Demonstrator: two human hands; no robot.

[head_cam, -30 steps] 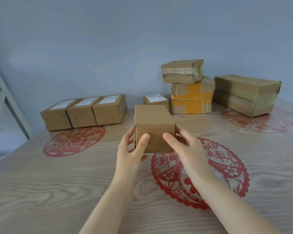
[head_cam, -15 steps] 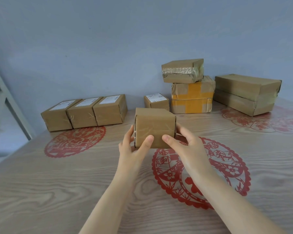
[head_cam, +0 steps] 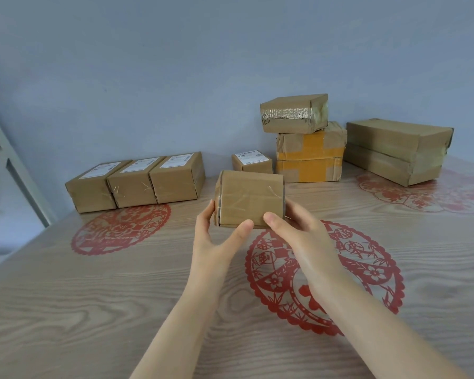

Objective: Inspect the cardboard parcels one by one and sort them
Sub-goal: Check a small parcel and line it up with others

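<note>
Pale blue wall (head_cam: pixel 175 77), wood-grain table (head_cam: pixel 66 310), red papercut decals (head_cam: pixel 367 272), grey frame (head_cam: pixel 17 170)

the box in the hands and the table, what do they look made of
Small brown parcel: matte cardboard, judging by folded edges; glossy clear tape glints across its face. Pale table: swirling wood grain, probably laminate or veneer, low sheen.

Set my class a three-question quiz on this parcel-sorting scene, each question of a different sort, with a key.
1. True or false: the left hand and the right hand both grip the held parcel.
2. How many parcels make up the labelled row on the left of the table?
3. What lies on the yellow-taped parcel? A) a clear-taped parcel B) a roll of tape C) nothing

Key: 1 true; 2 three; 3 A.
</note>
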